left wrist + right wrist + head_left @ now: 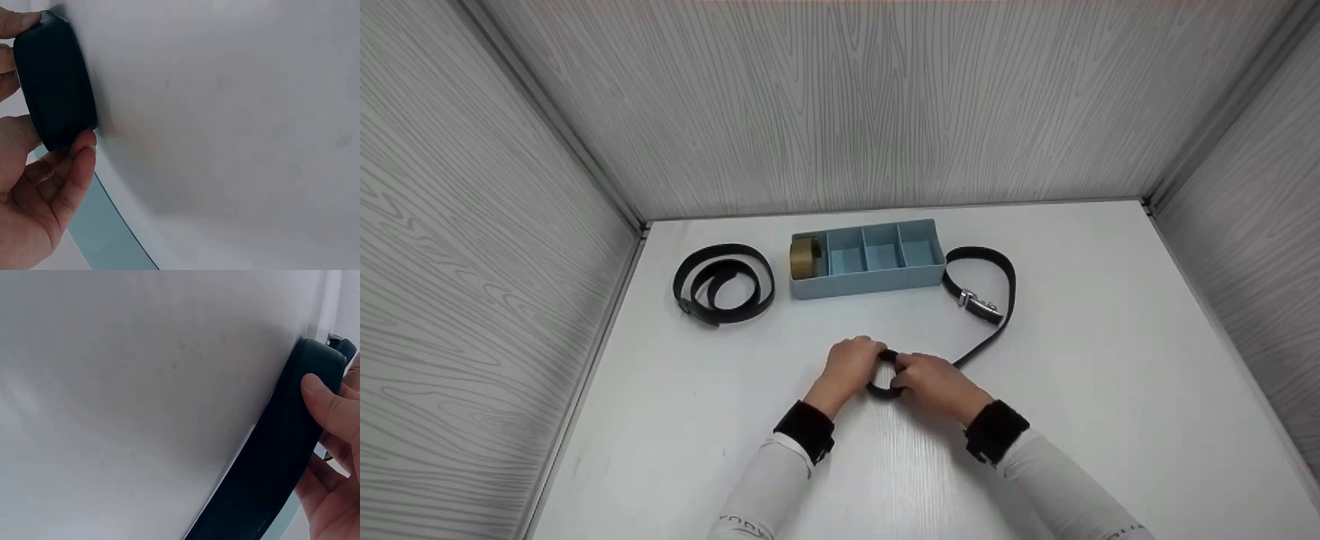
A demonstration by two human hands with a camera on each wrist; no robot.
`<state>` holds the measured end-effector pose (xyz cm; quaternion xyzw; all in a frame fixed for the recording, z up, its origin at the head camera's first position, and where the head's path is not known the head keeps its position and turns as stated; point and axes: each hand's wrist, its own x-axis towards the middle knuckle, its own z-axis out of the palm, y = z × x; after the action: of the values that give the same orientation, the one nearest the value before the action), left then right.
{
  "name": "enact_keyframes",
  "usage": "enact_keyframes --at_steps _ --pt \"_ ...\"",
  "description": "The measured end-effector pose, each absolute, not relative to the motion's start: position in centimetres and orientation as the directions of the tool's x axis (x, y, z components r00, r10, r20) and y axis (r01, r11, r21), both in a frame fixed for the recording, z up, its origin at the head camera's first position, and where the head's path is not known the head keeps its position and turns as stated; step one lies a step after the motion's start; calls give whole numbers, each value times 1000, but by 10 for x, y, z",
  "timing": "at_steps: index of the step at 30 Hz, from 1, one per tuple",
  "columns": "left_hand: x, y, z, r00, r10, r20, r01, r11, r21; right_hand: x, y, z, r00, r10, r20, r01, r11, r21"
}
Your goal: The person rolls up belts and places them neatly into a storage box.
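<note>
A black belt (1009, 289) stands on edge on the white table, its silvery buckle (966, 298) lying at the right. Its near end bends into a small loop between both hands. My left hand (851, 366) pinches the loop's left side; in the left wrist view, thumb and fingers hold the lower edge of the dark strap (56, 81). From the right, my right hand (937, 382) grips the loop's other side. The right wrist view has its thumb pressed on the strap's face (270, 444), with fingers behind. Part of the loop is hidden by the hands.
Behind the hands stands a blue divided box (870, 283), with a rolled tan strap (802, 259) in its leftmost compartment. A second black belt (769, 281) lies loosely coiled at left. Grey wood-grain panels (840, 112) enclose the table (675, 420) at the back and sides.
</note>
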<state>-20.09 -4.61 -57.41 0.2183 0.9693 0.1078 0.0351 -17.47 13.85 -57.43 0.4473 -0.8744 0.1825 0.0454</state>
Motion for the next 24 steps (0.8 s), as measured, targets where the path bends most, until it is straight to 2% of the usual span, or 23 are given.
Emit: enact_keyframes --at_steps 6,10,14,18,24 --pt "-192 -44 -571 -957 282 -66 250 918 307 -174 133 -576 -640 -719 272 -767 574 -286" --pt "-189 -44 -570 -964 255 -74 217 918 331 -174 132 -578 -633 -721 281 -772 565 -291" --pt "-191 -45 -570 -956 289 -57 258 915 311 -175 138 -576 -616 -754 228 -779 538 -324" --pt "-195 -48 -570 -927 373 -45 350 900 260 -177 147 -571 -598 -782 175 -781 519 -347" --pt "-197 -47 -570 -889 455 -46 435 873 219 -178 144 -573 -595 -774 217 -795 528 -298"
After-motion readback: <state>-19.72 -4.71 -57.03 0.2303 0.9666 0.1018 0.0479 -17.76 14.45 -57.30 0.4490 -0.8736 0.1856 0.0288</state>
